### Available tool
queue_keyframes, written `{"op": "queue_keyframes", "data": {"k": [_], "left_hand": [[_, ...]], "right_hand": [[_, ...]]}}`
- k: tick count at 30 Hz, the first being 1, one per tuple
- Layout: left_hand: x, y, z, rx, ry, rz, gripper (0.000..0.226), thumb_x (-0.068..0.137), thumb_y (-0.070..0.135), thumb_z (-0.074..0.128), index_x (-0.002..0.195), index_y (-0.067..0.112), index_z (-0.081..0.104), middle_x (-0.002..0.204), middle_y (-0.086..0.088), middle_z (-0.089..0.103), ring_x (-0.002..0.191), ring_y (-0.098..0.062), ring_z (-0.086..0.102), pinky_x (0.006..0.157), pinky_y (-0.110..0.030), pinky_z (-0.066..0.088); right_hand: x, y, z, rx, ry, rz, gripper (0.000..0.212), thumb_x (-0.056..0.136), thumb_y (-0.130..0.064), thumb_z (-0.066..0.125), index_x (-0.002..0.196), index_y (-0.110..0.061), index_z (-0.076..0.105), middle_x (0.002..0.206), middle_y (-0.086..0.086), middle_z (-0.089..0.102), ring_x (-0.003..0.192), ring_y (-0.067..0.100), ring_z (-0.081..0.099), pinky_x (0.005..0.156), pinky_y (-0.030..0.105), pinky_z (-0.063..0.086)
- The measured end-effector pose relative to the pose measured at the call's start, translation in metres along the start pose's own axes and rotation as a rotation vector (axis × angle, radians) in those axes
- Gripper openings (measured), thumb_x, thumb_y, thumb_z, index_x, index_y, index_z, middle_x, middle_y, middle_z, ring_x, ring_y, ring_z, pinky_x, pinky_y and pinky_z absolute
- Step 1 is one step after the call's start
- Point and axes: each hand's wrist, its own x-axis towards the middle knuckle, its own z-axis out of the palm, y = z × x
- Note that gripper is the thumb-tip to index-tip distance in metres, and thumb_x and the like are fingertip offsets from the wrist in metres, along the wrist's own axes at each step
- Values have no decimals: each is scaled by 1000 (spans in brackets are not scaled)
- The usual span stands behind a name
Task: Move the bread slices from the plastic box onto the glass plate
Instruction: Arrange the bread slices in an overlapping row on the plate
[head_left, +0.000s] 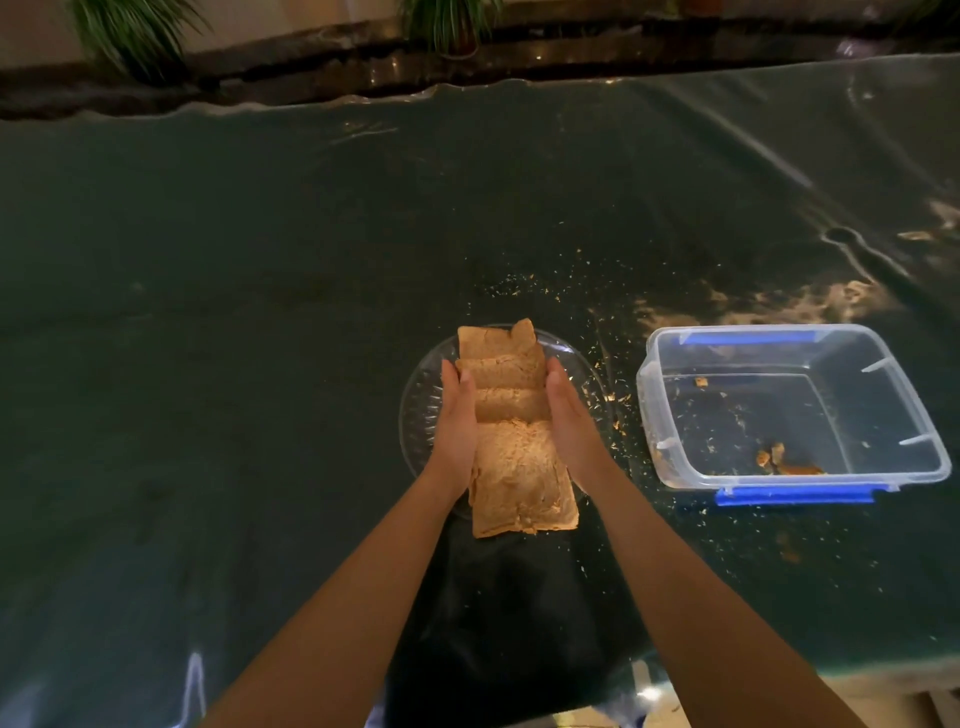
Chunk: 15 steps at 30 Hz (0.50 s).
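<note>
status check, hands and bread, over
Left hand and right hand pressed flat against bread slices over glass plate. Plastic box holds only scraps. Nothing obstructing.

No readable txt, labels, brands or nos. anywhere in view.

Home-like room, plastic-covered table (260, 312), potted plants (135, 36) behind

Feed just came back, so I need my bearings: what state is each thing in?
Bread slices: overlapping row on the plate, pressed between both hands.
Plate: under the bread, near slice overhangs.
Box: open, only scraps inside.
Left hand: flat against the row.
Right hand: flat against the row.
</note>
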Motion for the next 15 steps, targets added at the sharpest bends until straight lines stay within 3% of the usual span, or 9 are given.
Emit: {"op": "queue_keyframes", "data": {"k": [5,10,15], "left_hand": [[7,-2,-9,-8,-24,38,65,92,58,34,152,36,18,158,-4,29,142,-25,37,113,-53,35],[19,4,-12,-68,-2,12,70,86,60,42,148,30,31,155,-8,36,140,-28,40,113,-55,35],[20,5,-9,-70,-23,-13,86,74,71,45,148,30,33,155,-7,36,141,-28,39,114,-54,33]], "right_hand": [[4,2,-7,55,-19,-47,48,99,-41,20,143,-25,32,140,-1,46,128,17,48,102,32,46],[28,-4,-13,32,27,47,51,95,-53,18,136,-31,39,138,4,50,126,23,50,105,47,43],[40,-7,-12,-22,-14,98,55,91,-62,19,136,-39,38,139,1,48,127,22,48,107,48,39]]}}
